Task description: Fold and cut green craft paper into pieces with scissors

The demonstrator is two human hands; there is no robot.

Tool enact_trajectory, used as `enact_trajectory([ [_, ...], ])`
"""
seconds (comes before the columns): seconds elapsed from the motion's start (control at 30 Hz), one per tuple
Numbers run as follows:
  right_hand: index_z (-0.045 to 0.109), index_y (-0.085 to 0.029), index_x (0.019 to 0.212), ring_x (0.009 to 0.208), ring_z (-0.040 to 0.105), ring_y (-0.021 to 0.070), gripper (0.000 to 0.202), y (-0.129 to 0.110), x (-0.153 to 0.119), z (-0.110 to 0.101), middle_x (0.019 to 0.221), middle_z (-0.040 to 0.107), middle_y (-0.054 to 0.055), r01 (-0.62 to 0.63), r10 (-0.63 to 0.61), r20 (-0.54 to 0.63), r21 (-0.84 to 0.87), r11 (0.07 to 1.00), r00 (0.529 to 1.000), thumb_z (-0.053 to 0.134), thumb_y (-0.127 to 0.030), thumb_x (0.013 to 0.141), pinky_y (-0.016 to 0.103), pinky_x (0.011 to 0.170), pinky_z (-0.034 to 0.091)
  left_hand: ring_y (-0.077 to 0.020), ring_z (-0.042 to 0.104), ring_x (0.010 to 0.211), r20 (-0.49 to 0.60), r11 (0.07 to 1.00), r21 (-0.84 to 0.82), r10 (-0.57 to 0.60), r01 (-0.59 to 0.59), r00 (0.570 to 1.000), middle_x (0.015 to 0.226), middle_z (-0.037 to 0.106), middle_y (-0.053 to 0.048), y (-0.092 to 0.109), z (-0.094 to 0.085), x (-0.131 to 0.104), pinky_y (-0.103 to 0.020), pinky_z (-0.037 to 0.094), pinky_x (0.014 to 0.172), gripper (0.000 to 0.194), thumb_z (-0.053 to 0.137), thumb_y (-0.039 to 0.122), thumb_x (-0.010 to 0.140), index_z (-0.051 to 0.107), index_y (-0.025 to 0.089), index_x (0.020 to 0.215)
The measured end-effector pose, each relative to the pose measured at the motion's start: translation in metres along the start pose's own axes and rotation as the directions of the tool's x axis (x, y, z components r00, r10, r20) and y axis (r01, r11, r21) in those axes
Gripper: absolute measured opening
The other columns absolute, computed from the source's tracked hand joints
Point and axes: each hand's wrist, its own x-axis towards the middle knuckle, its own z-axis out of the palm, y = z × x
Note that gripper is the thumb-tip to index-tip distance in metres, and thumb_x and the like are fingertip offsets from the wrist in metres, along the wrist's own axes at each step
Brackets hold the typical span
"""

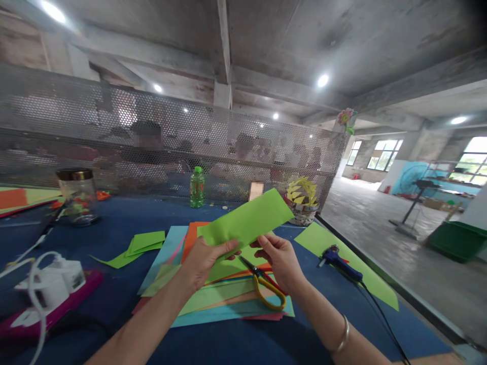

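Observation:
A bright green paper strip (pixel 249 217) is held up over a stack of coloured paper. My left hand (pixel 207 257) pinches its lower left part, thumb on top. My right hand (pixel 277 253) has its thumb and fingers closed at the strip's lower edge, towards the right. Just below the hands, scissors with yellow and red handles (pixel 269 291) lie on the stack of coloured sheets (pixel 228 299). Several smaller green pieces (pixel 144 243) rest on the blue table to the left of the stack.
A glue gun (pixel 340 263) lies on a green sheet (pixel 375 276) at the right. Behind are a green bottle (pixel 197 187) and a basket of yellow-green paper (pixel 303 213). A jar (pixel 79 197) and a power strip with plugs (pixel 72 304) stand left. A perforated screen (pixel 182 132) borders the table.

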Motion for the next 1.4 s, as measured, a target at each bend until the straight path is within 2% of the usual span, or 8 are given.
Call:
enact_trajectory([
  [0.17,0.075,-0.016,0.068,0.064,0.062,0.014,0.028,-0.003,-0.002,0.004,0.067,0.07,0.004,-0.01,0.011,-0.045,0.016,1.0,0.999,0.083,-0.042,0.068,0.025,0.059,0.048,-0.0224,0.071,0.076,-0.048,0.996,0.038,0.083,-0.081,0.995,0.094,0.077,-0.006,-0.001,0.005,-0.001,-0.033,0.057,0.068,0.039,0.087,0.028,0.06,0.073,0.018,0.096],
  [0.37,0.075,-0.016,0.07,0.063,0.061,0.0136,0.027,-0.001,-0.004,0.006,0.066,0.07,0.003,0.012,-0.008,-0.119,0.032,0.999,0.993,0.084,-0.041,0.066,0.025,0.059,0.047,-0.0252,0.072,0.076,-0.119,0.992,0.075,0.107,-0.098,0.987,0.091,0.077,-0.011,-0.001,0.013,-0.006,-0.032,0.057,0.066,0.043,0.089,0.029,0.057,0.074,0.012,0.094],
  [0.63,0.075,-0.017,0.07,0.069,0.062,0.0144,0.026,0.003,-0.004,0.007,0.069,0.07,0.002,0.09,-0.07,-0.237,0.075,0.993,0.969,0.083,-0.041,0.067,0.025,0.064,0.047,-0.0242,0.072,0.085,-0.045,0.983,-0.183,-0.027,0.018,0.999,0.097,0.076,-0.013,-0.01,0.02,-0.01,-0.034,0.057,0.079,0.043,0.09,0.028,0.055,0.076,0.011,0.092],
  [0.73,0.074,-0.017,0.069,0.069,0.061,0.0145,0.027,0.006,-0.007,0.012,0.069,0.069,0.002,0.085,-0.053,-0.252,0.119,0.989,0.966,0.085,-0.041,0.065,0.026,0.064,0.048,-0.0246,0.071,0.086,-0.053,0.982,-0.186,-0.013,0.003,0.999,0.096,0.076,-0.012,-0.017,0.029,-0.013,-0.035,0.056,0.08,0.042,0.09,0.028,0.055,0.076,0.013,0.092],
  [0.83,0.074,-0.019,0.07,0.07,0.061,0.0148,0.025,0.009,-0.009,0.016,0.071,0.069,0.001,0.077,-0.031,-0.257,0.17,0.982,0.966,0.085,-0.041,0.064,0.026,0.066,0.049,-0.0249,0.07,0.089,-0.115,0.982,-0.18,0.037,-0.057,0.993,0.1,0.076,-0.009,-0.022,0.035,-0.014,-0.036,0.055,0.081,0.039,0.089,0.028,0.056,0.076,0.015,0.089],
  [1.0,0.072,-0.02,0.07,0.076,0.063,0.0159,0.025,0.008,-0.004,0.013,0.074,0.069,0.001,0.09,-0.021,-0.288,0.227,0.97,0.958,0.086,-0.04,0.063,0.025,0.067,0.049,-0.0217,0.068,0.085,-0.142,0.977,-0.2,0.039,-0.067,0.989,0.087,0.077,-0.008,-0.022,0.036,-0.015,-0.031,0.053,0.076,0.035,0.088,0.033,0.058,0.077,0.014,0.085],
  [1.17,0.073,-0.021,0.074,0.082,0.063,0.0174,0.022,0.01,-0.007,0.016,0.082,0.07,0.003,0.094,-0.031,-0.249,0.243,0.966,0.968,0.083,-0.039,0.068,0.028,0.074,0.05,-0.0211,0.067,0.091,-0.07,0.982,-0.179,0.042,-0.054,0.997,0.096,0.077,-0.008,-0.025,0.04,-0.013,-0.029,0.051,0.08,0.035,0.087,0.032,0.06,0.078,0.015,0.089],
  [1.4,0.073,-0.021,0.069,0.069,0.059,0.0137,0.019,0.023,-0.018,0.03,0.073,0.065,0.0,0.06,-0.019,-0.164,0.254,0.965,0.986,0.082,-0.037,0.071,0.026,0.07,0.049,-0.0243,0.066,0.1,-0.169,0.975,-0.218,0.003,-0.04,0.986,0.095,0.077,-0.004,-0.029,0.04,-0.011,-0.033,0.049,0.092,0.032,0.088,0.029,0.057,0.078,0.019,0.085],
])
